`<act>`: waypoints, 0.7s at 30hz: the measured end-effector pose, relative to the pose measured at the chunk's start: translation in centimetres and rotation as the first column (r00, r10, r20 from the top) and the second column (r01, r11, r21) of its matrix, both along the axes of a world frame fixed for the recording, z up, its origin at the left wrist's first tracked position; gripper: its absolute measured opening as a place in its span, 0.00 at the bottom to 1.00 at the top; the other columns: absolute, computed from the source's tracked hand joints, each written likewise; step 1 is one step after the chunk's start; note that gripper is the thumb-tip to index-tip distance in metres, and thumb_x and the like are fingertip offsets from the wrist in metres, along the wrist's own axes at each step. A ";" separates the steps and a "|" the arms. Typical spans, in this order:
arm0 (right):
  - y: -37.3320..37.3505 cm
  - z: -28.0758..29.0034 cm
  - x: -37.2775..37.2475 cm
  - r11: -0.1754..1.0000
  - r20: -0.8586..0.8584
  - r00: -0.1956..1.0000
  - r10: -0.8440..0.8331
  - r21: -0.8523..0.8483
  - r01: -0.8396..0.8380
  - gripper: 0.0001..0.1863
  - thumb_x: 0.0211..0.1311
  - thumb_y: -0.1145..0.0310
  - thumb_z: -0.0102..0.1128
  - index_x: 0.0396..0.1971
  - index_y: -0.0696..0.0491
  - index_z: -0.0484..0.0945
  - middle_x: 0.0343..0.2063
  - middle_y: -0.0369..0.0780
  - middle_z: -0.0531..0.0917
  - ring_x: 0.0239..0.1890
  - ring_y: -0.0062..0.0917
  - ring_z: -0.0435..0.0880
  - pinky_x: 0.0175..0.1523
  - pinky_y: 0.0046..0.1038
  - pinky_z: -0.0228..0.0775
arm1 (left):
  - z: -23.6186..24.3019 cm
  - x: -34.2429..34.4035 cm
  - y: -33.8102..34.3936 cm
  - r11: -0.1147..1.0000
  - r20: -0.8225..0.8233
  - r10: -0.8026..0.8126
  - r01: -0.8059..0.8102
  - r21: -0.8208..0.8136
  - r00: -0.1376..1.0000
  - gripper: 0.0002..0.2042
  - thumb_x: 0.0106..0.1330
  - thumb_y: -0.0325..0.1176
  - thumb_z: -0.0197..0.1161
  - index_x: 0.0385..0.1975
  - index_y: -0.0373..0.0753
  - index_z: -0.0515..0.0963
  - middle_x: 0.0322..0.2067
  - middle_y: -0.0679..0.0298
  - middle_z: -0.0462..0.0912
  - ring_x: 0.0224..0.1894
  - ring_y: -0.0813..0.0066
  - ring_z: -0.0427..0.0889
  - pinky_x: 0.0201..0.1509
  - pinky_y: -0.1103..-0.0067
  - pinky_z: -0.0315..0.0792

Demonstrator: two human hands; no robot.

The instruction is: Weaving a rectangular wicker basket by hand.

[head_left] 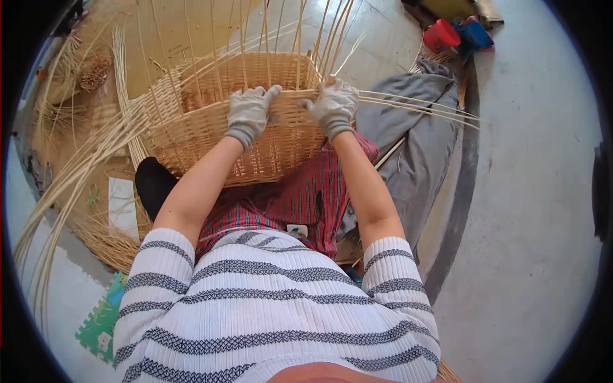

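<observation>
A partly woven wicker basket [217,143] rests at my lap, with upright stakes [265,38] rising from its walls. My left hand [248,115], in a pale glove, is closed over the near rim, its thumb pointing to the right. At the right corner my right hand [335,105], gloved too, curls around the rim and the base of a stake; its fingertips are partly hidden. Long pale weaving canes [418,107] stick out to the right beyond that hand. A thick bundle of canes [83,159] trails from the basket's left end.
Grey cloth [415,153] lies on the floor to the right. Beyond it stand a red container [441,36] and a blue container [474,35]. Loose cane bundles [64,118] lie far left, a green foam mat [99,329] lower left. Striped red fabric [287,210] covers my lap.
</observation>
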State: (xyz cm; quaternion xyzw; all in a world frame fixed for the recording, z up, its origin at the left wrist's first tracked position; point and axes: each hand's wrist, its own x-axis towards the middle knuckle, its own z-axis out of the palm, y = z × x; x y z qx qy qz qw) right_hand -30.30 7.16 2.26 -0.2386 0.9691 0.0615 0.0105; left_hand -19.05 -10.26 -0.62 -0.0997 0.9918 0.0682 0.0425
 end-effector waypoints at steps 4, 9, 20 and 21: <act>1.6 -1.4 0.2 0.998 -0.045 0.997 0.061 -0.018 -0.062 0.43 0.55 0.26 0.60 0.62 0.43 0.78 0.63 0.44 0.76 0.70 0.37 0.68 0.78 0.52 0.39 | -1.6 2.7 0.6 0.996 -0.343 -0.044 0.067 0.055 0.938 0.31 0.70 0.38 0.64 0.74 0.59 0.65 0.70 0.54 0.70 0.74 0.58 0.65 0.80 0.53 0.50; 2.7 -4.3 2.2 0.962 -0.263 0.964 0.027 -0.255 -0.097 0.39 0.60 0.37 0.63 0.67 0.44 0.74 0.68 0.46 0.71 0.72 0.42 0.66 0.80 0.52 0.40 | -7.1 13.9 0.5 0.975 -0.271 -0.195 0.157 -0.158 0.943 0.29 0.70 0.37 0.60 0.73 0.57 0.67 0.74 0.51 0.63 0.77 0.50 0.61 0.80 0.49 0.47; -6.5 -8.8 21.9 0.535 0.138 0.779 0.611 -0.797 -0.279 0.22 0.61 0.66 0.70 0.56 0.46 0.81 0.63 0.50 0.76 0.62 0.47 0.78 0.64 0.43 0.73 | -9.8 24.7 -5.1 0.689 -0.254 0.559 -0.272 0.672 0.789 0.17 0.66 0.33 0.66 0.55 0.38 0.81 0.43 0.51 0.88 0.46 0.57 0.88 0.52 0.69 0.79; -7.0 -8.6 22.1 0.578 0.243 0.742 0.625 -0.783 -0.230 0.19 0.62 0.66 0.68 0.53 0.46 0.82 0.60 0.49 0.78 0.60 0.46 0.80 0.62 0.42 0.75 | -9.7 24.8 -7.7 0.763 -0.464 0.581 -0.248 0.597 0.668 0.14 0.69 0.31 0.65 0.53 0.36 0.82 0.40 0.55 0.88 0.42 0.61 0.88 0.50 0.72 0.80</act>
